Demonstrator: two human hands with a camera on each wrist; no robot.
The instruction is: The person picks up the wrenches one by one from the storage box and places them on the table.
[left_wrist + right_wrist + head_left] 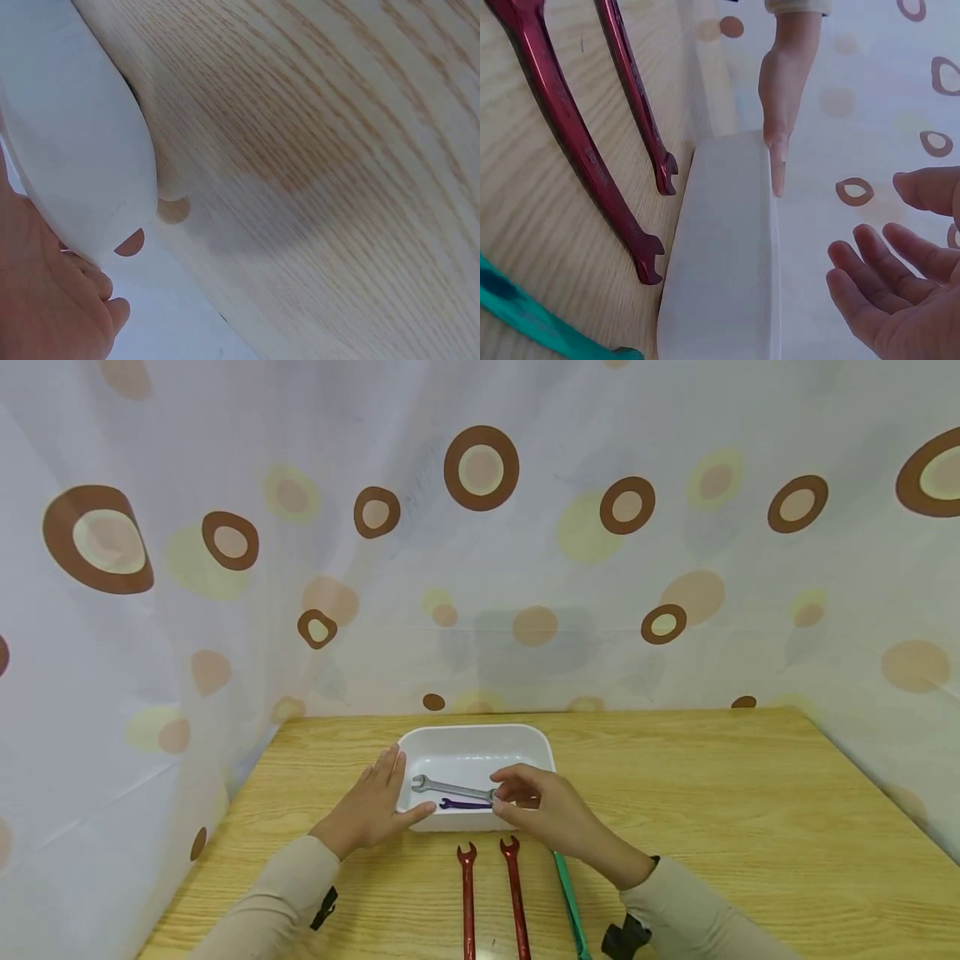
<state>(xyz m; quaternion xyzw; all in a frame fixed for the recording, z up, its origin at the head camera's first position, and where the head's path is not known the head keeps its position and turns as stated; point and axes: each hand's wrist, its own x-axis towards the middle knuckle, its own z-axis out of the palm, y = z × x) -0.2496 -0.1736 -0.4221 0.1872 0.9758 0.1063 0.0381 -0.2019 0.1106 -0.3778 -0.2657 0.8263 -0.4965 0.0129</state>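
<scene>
White tray (525,745) at center of the wooden table (712,793), 2 wrenches inside.
Left hand (372,807) rests flat-fingered on the tray's left rim; right hand (551,814) pinches the grey wrench (450,788) above a purple wrench (463,805), partly hidden.

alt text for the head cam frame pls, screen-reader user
A person's right hand pinches one end of a silver wrench over a white tray holding a purple wrench, while the left hand steadies the tray's left side. Two red wrenches and a green one lie on the wooden table.
</scene>
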